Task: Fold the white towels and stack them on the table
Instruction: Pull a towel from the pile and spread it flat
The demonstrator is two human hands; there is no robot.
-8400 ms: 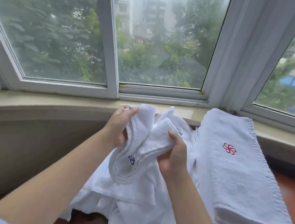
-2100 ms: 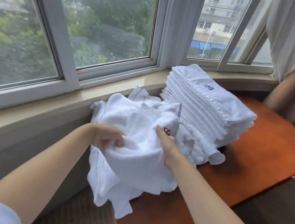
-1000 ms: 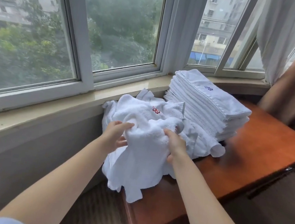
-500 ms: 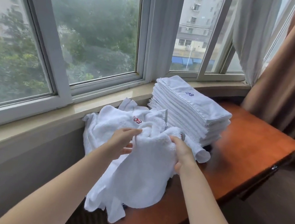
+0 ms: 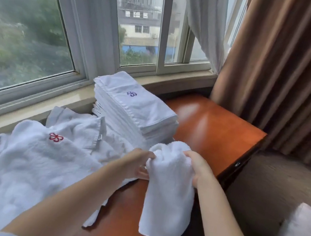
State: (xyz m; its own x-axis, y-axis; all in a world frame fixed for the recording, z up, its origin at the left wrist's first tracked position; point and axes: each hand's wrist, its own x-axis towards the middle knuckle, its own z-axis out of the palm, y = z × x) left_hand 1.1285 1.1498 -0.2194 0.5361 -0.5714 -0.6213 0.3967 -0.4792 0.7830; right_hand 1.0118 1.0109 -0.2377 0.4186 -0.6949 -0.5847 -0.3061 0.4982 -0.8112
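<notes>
Lifted clear of the loose heap since half a second ago, the white towel (image 5: 167, 195) now hangs to the right of it, over the front edge of the orange wooden worktop (image 5: 213, 126). The left hand (image 5: 138, 163) pinches the towel's upper left edge, and the right hand (image 5: 197, 169) grips its bunched top on the other side, so the cloth droops between them. The unfolded pile (image 5: 40, 161), showing a red emblem, lies at the left against the window sill (image 5: 175, 82). Behind the hands, the folded stack (image 5: 135, 111) with a blue emblem stands on the worktop. Brown curtains (image 5: 289, 72) hang at the right.
</notes>
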